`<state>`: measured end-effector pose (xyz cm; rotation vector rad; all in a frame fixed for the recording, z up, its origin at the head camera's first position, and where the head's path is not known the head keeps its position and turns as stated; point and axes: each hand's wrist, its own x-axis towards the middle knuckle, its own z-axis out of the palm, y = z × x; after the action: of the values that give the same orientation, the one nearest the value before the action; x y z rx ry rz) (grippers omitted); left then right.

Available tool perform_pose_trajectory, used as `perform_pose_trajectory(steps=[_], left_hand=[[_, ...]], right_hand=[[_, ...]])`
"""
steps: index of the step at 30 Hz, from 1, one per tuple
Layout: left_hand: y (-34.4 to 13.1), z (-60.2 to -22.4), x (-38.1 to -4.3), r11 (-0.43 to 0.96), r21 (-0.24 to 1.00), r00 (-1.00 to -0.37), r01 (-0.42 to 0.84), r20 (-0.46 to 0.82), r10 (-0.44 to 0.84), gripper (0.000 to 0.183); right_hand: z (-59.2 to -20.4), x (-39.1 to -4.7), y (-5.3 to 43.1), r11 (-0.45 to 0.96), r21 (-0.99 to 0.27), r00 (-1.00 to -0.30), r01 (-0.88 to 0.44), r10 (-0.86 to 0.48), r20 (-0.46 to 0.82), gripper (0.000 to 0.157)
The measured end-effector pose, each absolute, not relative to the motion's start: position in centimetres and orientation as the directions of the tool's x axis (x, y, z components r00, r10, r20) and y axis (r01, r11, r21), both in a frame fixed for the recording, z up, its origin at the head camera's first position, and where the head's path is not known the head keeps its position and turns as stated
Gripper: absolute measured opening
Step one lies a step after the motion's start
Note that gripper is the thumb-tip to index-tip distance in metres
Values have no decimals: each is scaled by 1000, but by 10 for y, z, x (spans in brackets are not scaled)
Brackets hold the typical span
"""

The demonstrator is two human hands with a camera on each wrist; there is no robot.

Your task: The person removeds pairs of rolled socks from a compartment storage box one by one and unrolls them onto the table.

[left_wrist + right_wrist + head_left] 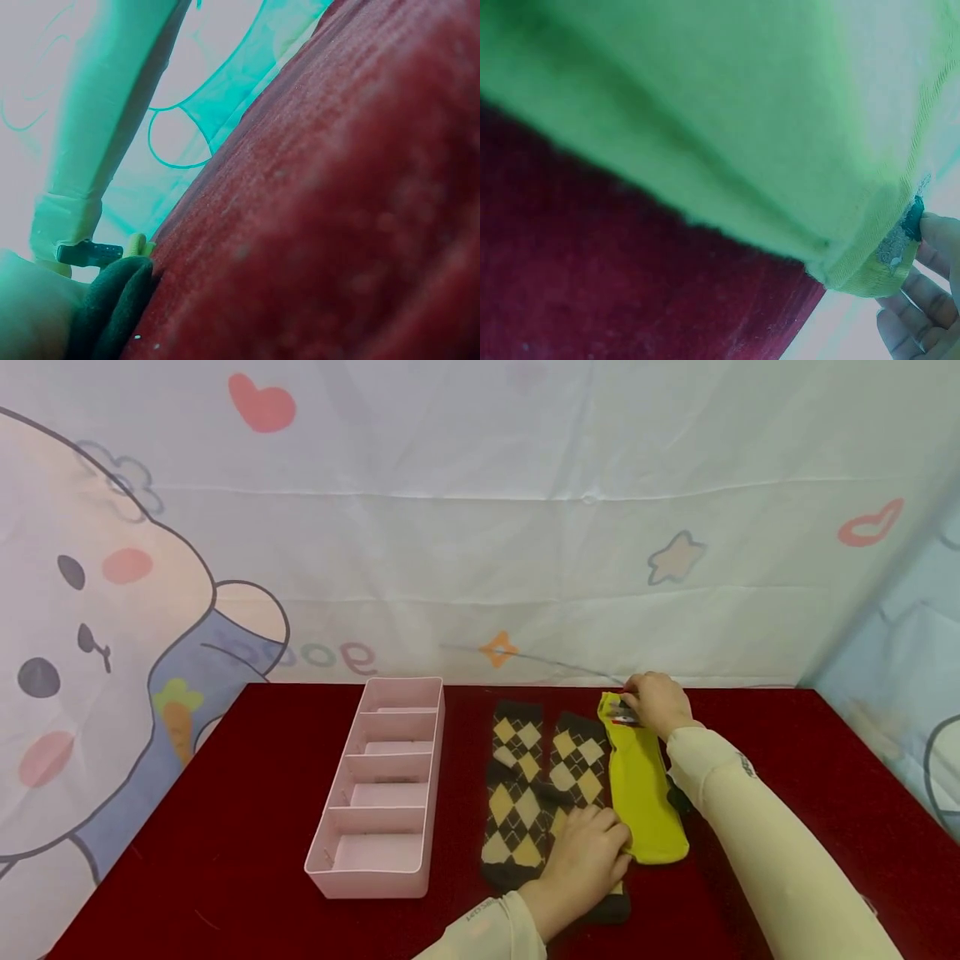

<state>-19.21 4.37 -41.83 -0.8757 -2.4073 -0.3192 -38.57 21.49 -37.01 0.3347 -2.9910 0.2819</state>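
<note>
In the head view a yellow sock (647,793) lies lengthwise on the red cloth, with a dark, white and red patch near its cuff. My right hand (660,703) pinches that cuff at the far end; in the right wrist view its thumb and fingers (937,236) hold the cuff edge beside the patch. Nearer the front, my left hand (581,860) has bent fingers at the yellow sock's lower left edge. It covers part of one argyle sock (577,760), whose dark toe shows beyond the hand. Another argyle sock (516,785) lies flat to its left.
A pink box (429,827) with several compartments in a row stands left of the socks. Red cloth (247,827) covers the table. Printed fabric (480,552) hangs behind the table's far edge and along the right side.
</note>
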Motion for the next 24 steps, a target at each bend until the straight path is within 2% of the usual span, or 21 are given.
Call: perform_pose_trajectory(steps=[12,24], left_hand=[[43,-418,-191,761,43,-653,648,545,525,10],[43,-419,-192,759,39,-646,650,554,525,11]], right_hand=[[-367,-385,218,941,-207,-962,-269,-252,108,29],[-373,-392,225,925,-248,-958,-288,-277,78,33]])
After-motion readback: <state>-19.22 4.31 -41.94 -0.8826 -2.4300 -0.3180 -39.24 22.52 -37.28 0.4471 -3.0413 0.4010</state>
